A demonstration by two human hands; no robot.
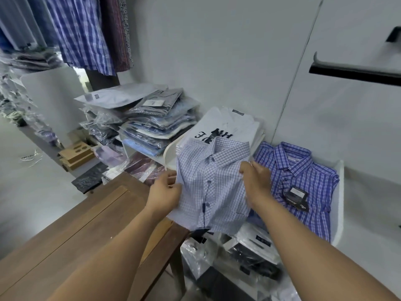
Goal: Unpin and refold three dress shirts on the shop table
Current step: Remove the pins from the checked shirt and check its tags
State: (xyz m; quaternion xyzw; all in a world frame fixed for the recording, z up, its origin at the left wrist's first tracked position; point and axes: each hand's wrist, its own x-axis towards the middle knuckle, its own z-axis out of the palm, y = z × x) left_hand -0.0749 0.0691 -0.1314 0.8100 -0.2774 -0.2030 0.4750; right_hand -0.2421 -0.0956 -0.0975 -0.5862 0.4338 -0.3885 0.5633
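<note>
Pale checked shirt point(213, 185) held folded, just right of wooden table point(91, 218). Left hand point(166, 193) gripping left edge; right hand point(256, 181) gripping right edge. Step judged: fetching. Next: lay on table, find pins.

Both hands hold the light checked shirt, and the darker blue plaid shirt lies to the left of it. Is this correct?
Not quite. In the head view, both hands, left and right, hold the light checked shirt, but the darker blue plaid shirt lies to the right of it.
</note>
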